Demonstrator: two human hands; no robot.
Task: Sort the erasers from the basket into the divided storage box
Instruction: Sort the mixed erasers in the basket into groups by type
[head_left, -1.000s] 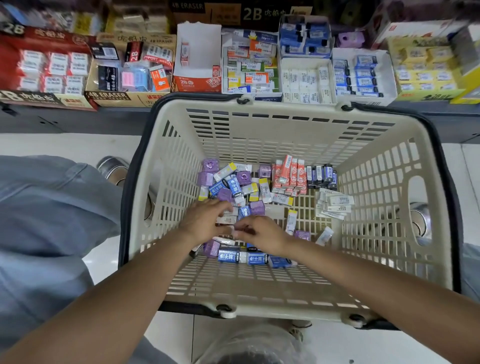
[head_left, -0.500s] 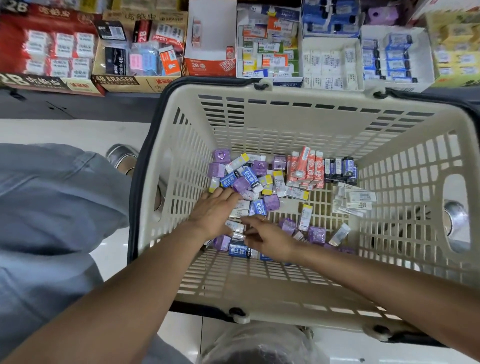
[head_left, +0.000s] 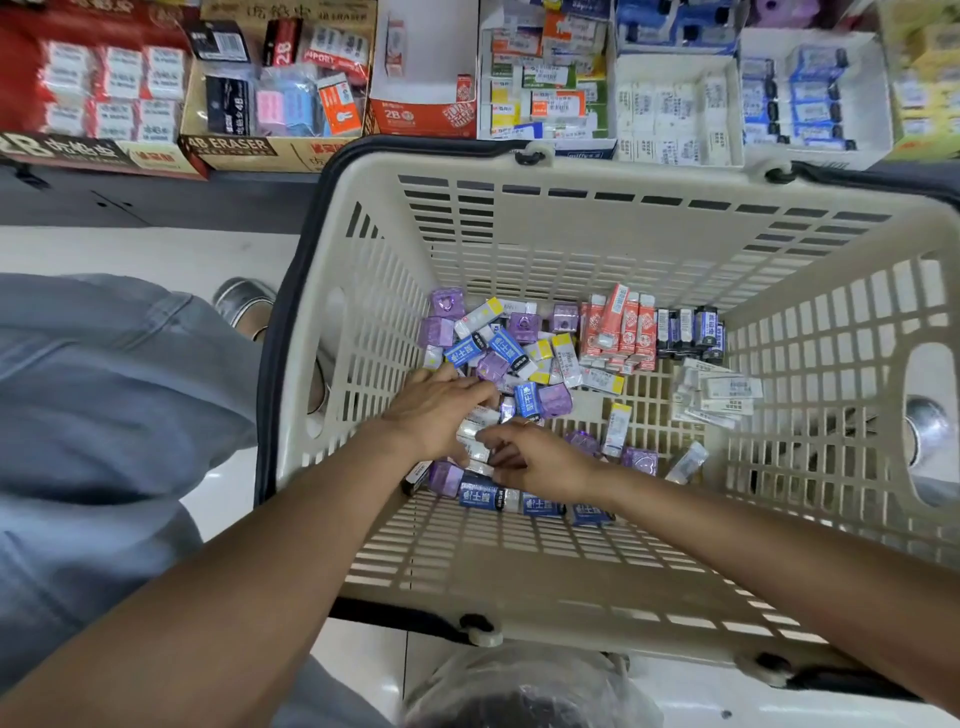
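Landmark: cream slotted basket (head_left: 597, 249), centre frame, dark handles folded down along its rim.

Left of basket: a grey-blue trouser leg (head_left: 104, 415) and a silver shoe (head_left: 241, 301) on the pale floor.

Inside basket, left part of the bottom: a loose heap of erasers (head_left: 506, 345), purple cubes mixed with blue-sleeved and yellow-tipped white ones.

Left hand (head_left: 436, 415) lies on the near side of that heap, palm down, fingers extended toward the far wall and resting on the erasers. White erasers show at the thumb side; whether the thumb grips one, cannot tell.

Right hand (head_left: 540, 460) just beside the left, fingertips nearly meeting it, fingers curled over small white erasers (head_left: 475, 447); an actual pinch cannot be made out.

Near side of both hands: a row of blue-sleeved erasers (head_left: 519, 501) lying flat.

Basket centre, far side: red-orange packs (head_left: 621, 332) standing in a row; touching them on the right, dark blue-black packs (head_left: 688, 332).

Right part of the bottom: a stack of flat white packs (head_left: 719, 395).

Beyond the basket's far rim: open eraser display boxes (head_left: 675, 104) in a row along the shelf, the divided white ones right of centre.
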